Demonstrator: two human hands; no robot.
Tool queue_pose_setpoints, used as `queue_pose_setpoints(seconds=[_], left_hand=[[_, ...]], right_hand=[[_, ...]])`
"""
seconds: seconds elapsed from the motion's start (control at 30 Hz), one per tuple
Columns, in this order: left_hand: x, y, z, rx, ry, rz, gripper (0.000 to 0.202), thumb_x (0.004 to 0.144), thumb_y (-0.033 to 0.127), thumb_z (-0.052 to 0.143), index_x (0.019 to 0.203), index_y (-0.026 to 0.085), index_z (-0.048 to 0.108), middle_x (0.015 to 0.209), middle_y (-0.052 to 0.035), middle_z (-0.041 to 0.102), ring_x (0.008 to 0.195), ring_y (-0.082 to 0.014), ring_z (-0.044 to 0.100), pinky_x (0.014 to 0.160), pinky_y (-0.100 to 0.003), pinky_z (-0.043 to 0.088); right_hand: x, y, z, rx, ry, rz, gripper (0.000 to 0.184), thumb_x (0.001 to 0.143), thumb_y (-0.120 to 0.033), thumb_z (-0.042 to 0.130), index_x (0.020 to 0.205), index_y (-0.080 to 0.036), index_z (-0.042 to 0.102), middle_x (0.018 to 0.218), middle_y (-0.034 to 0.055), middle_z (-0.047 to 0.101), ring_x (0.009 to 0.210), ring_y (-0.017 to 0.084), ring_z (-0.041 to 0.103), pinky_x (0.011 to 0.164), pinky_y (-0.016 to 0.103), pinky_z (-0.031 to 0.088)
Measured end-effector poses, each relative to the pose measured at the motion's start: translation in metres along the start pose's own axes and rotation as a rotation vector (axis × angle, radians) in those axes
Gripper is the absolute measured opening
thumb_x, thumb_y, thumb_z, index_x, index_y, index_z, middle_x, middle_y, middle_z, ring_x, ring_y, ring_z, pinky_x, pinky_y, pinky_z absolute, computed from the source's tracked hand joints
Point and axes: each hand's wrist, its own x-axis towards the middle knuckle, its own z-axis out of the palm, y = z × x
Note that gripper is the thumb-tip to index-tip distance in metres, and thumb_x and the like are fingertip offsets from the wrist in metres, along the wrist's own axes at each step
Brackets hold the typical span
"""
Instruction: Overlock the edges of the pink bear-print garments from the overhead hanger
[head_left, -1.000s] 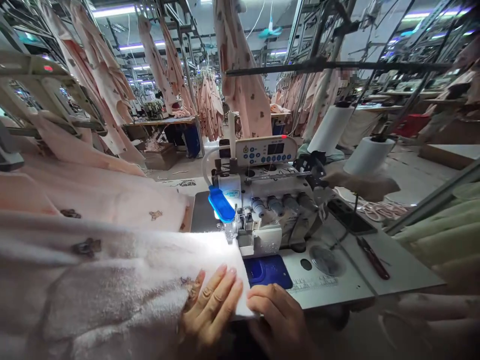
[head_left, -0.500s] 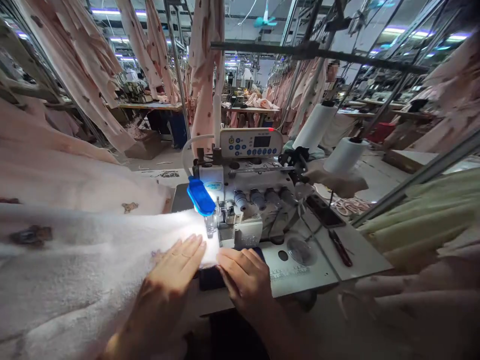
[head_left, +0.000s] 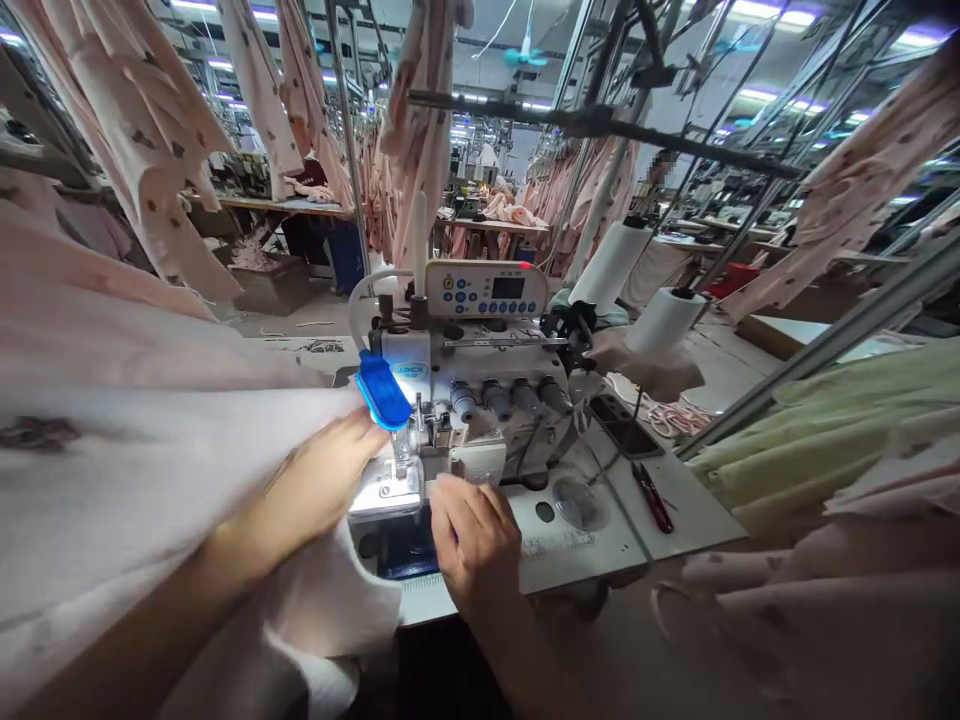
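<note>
My left hand (head_left: 326,470) is left of the presser foot (head_left: 401,455), fingers together on the pale fleece fabric (head_left: 165,470). Its fingertips are partly hidden near the blue guard (head_left: 384,390). The fabric spreads across the left side, and a loose curved edge hangs below my wrist. My right hand (head_left: 478,535), its fingers curled in, rests just right of the bare, lit needle plate (head_left: 386,492); whatever those fingers hold, if anything, is hidden. Both hands are at the front of a white overlock sewing machine (head_left: 495,365).
Two white thread cones (head_left: 664,322) stand behind the machine's right side. Red-handled snips (head_left: 652,498) and a dark phone-like object (head_left: 624,425) lie on the table. Pale green fabric (head_left: 817,420) hangs at right; pink printed pieces (head_left: 142,150) hang at left.
The fabric has come away from the presser foot toward the left, baring the needle plate. My left hand has shifted left and farther back; my right hand is off the fabric. The view has shifted slightly.
</note>
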Motion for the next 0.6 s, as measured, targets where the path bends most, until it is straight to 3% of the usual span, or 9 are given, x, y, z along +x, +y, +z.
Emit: queue_pose_setpoints(seconds=[0.1,0.23,0.43,0.6], left_hand=[[0.02,-0.011,0.0,0.001,-0.026,-0.05,0.031,0.083,0.007,0.036,0.097,0.016,0.061,0.117,-0.0117,0.059,0.11,-0.0261,0.053,0.095,-0.041,0.043],[0.035,-0.022,0.005,0.018,-0.027,-0.146,0.035,0.079,0.003,0.036,0.096,0.013,0.064,0.112,-0.015,0.062,0.104,-0.0286,0.057,0.092,-0.042,0.043],[0.037,-0.015,0.004,0.043,-0.004,-0.205,0.034,0.077,0.0,0.038,0.095,0.008,0.066,0.106,-0.0175,0.064,0.107,-0.0286,0.057,0.097,-0.041,0.042],[0.032,-0.017,-0.001,0.074,0.104,-0.288,0.039,0.082,0.003,0.04,0.117,0.007,0.056,0.124,-0.0194,0.055,0.119,-0.0277,0.049,0.101,-0.042,0.04]], right_hand=[[-0.035,0.008,-0.002,0.05,-0.113,0.049,0.015,0.089,-0.012,0.05,0.098,-0.017,0.061,0.097,0.0057,0.067,0.084,0.02,0.058,0.075,0.034,0.045],[-0.063,0.019,0.005,-0.016,-0.145,0.061,0.018,0.091,-0.013,0.046,0.102,-0.017,0.059,0.1,0.0076,0.065,0.092,0.022,0.058,0.078,0.037,0.047],[-0.066,0.023,0.015,-0.003,-0.072,-0.096,0.018,0.09,-0.015,0.048,0.103,-0.017,0.059,0.098,0.0069,0.066,0.09,0.02,0.06,0.077,0.036,0.049],[-0.054,0.058,-0.013,-0.046,0.014,-0.259,0.021,0.09,-0.025,0.05,0.108,-0.019,0.059,0.095,0.0066,0.068,0.087,0.021,0.064,0.074,0.034,0.051]])
